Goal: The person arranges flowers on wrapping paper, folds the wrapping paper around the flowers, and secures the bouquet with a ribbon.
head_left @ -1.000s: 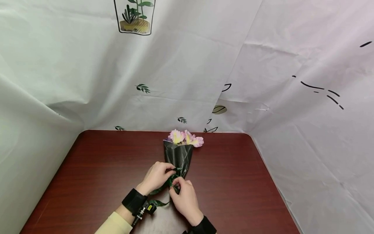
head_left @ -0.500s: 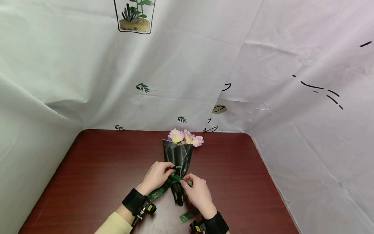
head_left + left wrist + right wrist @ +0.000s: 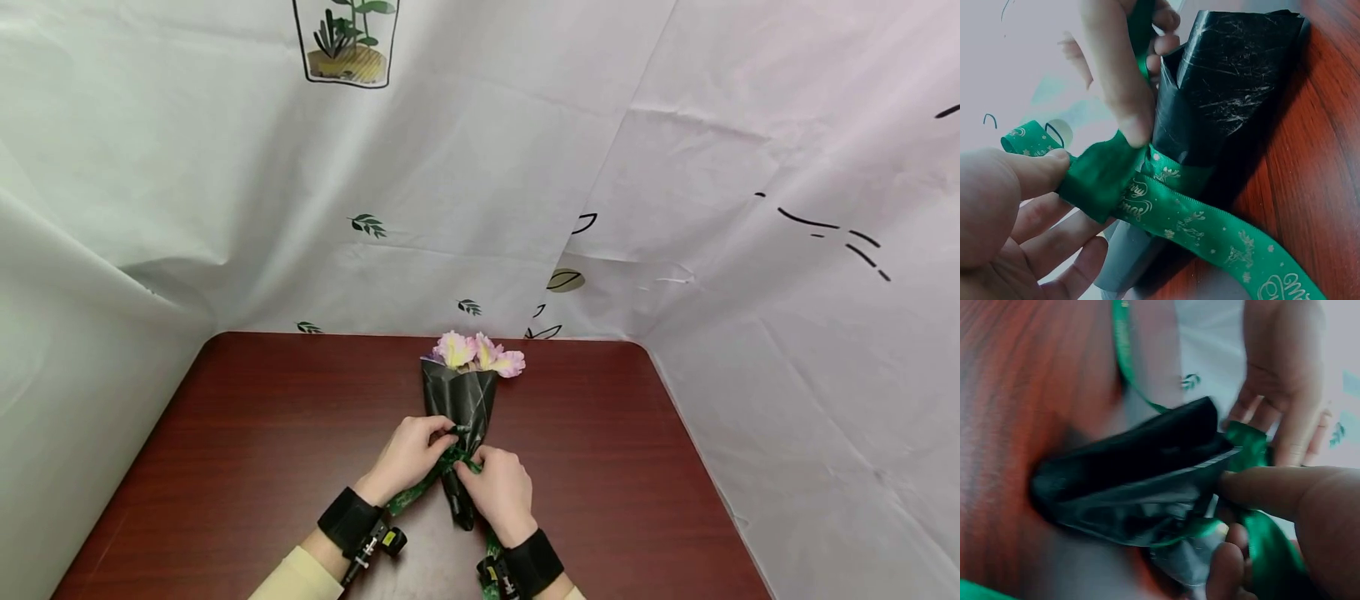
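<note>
A bouquet of pink and yellow flowers (image 3: pixel 480 353) in black wrapping paper (image 3: pixel 457 398) lies on the table, its narrow end toward me. Round the wrap's lower part runs a green ribbon (image 3: pixel 1191 225) printed with silvery lettering and reindeer. My left hand (image 3: pixel 411 454) pinches a fold of this ribbon, between thumb and fingers, beside the wrap's left edge. On the other side, my right hand (image 3: pixel 504 485) pinches another stretch of ribbon close to the crossing. Ribbon tails hang under both wrists. The fingers partly hide the crossing, and the right wrist view is blurred.
The dark red wooden table (image 3: pixel 300 392) reaches back to a pale fabric curtain (image 3: pixel 450 167) with leaf prints, which also closes in both sides. Each wrist wears a black band (image 3: pixel 350 522) with a small camera.
My right hand first moved right, drawing ribbon across the wrap, then came back slightly left. The wrap's narrow tip came into sight. My left hand has stayed nearly in place.
</note>
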`<action>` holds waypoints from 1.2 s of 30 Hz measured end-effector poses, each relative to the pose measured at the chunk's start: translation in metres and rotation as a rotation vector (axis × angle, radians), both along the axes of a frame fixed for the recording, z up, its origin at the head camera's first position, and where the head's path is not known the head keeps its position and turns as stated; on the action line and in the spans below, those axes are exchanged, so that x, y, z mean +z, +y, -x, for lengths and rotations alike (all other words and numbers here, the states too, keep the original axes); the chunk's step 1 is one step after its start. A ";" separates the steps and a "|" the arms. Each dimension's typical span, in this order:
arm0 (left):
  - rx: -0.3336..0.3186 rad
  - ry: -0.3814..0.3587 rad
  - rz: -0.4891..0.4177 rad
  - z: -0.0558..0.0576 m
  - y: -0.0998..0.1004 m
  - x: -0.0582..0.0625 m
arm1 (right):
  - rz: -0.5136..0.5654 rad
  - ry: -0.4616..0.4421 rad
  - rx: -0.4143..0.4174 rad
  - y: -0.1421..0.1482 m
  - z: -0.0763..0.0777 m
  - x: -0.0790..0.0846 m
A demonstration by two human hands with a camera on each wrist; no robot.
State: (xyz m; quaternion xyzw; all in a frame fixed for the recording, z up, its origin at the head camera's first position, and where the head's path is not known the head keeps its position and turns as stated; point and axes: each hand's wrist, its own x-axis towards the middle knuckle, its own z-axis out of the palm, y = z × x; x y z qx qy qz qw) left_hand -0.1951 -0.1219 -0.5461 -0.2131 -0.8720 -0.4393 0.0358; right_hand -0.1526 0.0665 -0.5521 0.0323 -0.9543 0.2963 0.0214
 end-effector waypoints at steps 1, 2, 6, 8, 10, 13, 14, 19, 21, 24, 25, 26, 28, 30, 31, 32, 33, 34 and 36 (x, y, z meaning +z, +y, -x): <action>-0.001 0.000 -0.002 0.000 0.000 0.000 | -0.015 0.022 -0.013 -0.001 0.001 -0.003; -0.003 -0.001 -0.005 -0.001 0.001 0.000 | -0.024 0.039 -0.022 -0.002 0.002 -0.005; -0.013 0.006 -0.017 -0.002 0.001 -0.001 | -0.040 0.090 -0.046 -0.005 0.006 -0.011; -0.020 0.010 -0.026 -0.002 0.001 -0.002 | -0.036 0.109 -0.051 -0.007 0.007 -0.012; -0.024 0.018 -0.034 -0.003 0.001 -0.003 | -0.035 0.128 -0.047 -0.008 0.007 -0.013; -0.029 0.029 -0.048 -0.003 0.001 -0.003 | -0.040 0.171 -0.025 -0.010 0.007 -0.015; -0.028 0.031 -0.052 -0.003 0.001 -0.003 | -0.041 0.176 -0.016 -0.010 0.006 -0.016; -0.029 0.020 -0.066 -0.005 -0.001 -0.004 | -0.032 0.176 -0.005 -0.011 0.005 -0.021; -0.030 0.012 -0.070 -0.006 -0.002 -0.004 | -0.032 0.168 -0.012 -0.011 0.005 -0.023; -0.038 0.010 -0.077 -0.008 -0.004 -0.006 | -0.043 0.168 -0.021 -0.011 0.005 -0.026; -0.043 0.011 -0.081 -0.009 -0.004 -0.006 | -0.049 0.171 -0.023 -0.011 0.005 -0.026; -0.049 0.014 -0.084 -0.010 -0.005 -0.007 | -0.054 0.177 -0.022 -0.011 0.005 -0.027; -0.059 0.022 -0.095 -0.011 -0.005 -0.007 | -0.072 0.188 -0.015 -0.011 0.005 -0.028; -0.062 0.033 -0.104 -0.011 -0.006 -0.008 | -0.090 0.210 -0.006 -0.011 0.006 -0.029; -0.062 0.036 -0.115 -0.011 -0.006 -0.008 | -0.094 0.222 -0.001 -0.011 0.006 -0.029; -0.055 0.045 -0.116 -0.011 -0.006 -0.008 | -0.092 0.235 0.007 -0.011 0.007 -0.028; -0.047 0.050 -0.118 -0.011 -0.006 -0.008 | -0.087 0.243 0.013 -0.011 0.008 -0.028; -0.038 0.052 -0.120 -0.011 -0.006 -0.009 | -0.074 0.248 0.020 -0.011 0.009 -0.028; -0.019 0.054 -0.120 -0.010 -0.006 -0.010 | -0.020 0.244 0.038 -0.010 0.009 -0.027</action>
